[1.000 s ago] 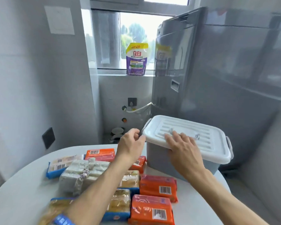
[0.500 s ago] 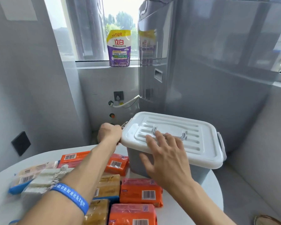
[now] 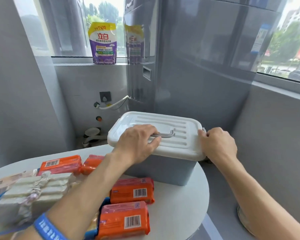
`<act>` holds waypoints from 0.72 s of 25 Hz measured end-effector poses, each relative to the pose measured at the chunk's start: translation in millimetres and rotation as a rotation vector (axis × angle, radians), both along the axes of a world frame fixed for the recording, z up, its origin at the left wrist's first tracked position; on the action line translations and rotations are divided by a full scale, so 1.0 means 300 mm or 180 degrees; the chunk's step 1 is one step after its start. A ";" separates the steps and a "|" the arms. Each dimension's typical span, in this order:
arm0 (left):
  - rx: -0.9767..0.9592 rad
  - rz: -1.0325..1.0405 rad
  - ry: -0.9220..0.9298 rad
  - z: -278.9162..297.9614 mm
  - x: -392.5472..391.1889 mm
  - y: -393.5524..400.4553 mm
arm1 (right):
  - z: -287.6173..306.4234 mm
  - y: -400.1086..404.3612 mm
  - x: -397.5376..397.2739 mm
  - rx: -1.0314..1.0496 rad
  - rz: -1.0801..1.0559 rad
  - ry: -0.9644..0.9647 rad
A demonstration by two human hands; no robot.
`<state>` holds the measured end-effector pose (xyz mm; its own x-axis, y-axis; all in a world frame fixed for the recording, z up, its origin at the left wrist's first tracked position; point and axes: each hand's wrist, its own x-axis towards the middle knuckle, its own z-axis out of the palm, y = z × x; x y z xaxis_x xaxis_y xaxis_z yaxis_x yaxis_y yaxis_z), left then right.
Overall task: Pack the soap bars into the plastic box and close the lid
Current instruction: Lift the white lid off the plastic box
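Observation:
A grey plastic box [image 3: 164,172] with a white ribbed lid [image 3: 178,132] stands at the far right of the white round table [image 3: 178,210]; the lid is on. My left hand [image 3: 137,144] lies flat on the lid, its fingers over the grey lid handle [image 3: 164,134]. My right hand [image 3: 218,144] grips the latch on the box's right end. Orange-wrapped soap bars [image 3: 132,190] lie on the table in front of and left of the box. A tied bundle of pale soap bars [image 3: 33,191] lies at the left.
A tall grey appliance [image 3: 189,66] stands right behind the box. A purple and yellow detergent pouch [image 3: 103,44] leans on the windowsill. The table edge curves just right of the box, with floor and a round stand [image 3: 244,219] below.
My left hand has moved from the box's left latch onto the lid top. My right hand has moved from the lid top to the right-end latch. The view has shifted left.

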<state>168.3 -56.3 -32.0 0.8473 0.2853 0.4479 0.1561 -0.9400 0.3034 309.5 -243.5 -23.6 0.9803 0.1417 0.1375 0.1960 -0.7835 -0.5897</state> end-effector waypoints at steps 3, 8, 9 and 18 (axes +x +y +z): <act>0.0247 0.0241 -0.0198 -0.034 -0.052 0.025 | -0.002 0.041 0.001 0.0696 0.0208 0.0218; 0.0150 0.0270 0.0132 -0.029 -0.100 0.058 | -0.094 -0.028 -0.037 0.0438 0.0448 0.0470; 0.0237 0.0635 -0.0026 -0.034 -0.109 0.065 | -0.084 -0.024 -0.052 0.0448 0.0490 -0.0064; -0.2755 0.1497 -0.1233 -0.014 -0.151 0.101 | -0.022 0.086 -0.122 0.1379 0.0822 0.0628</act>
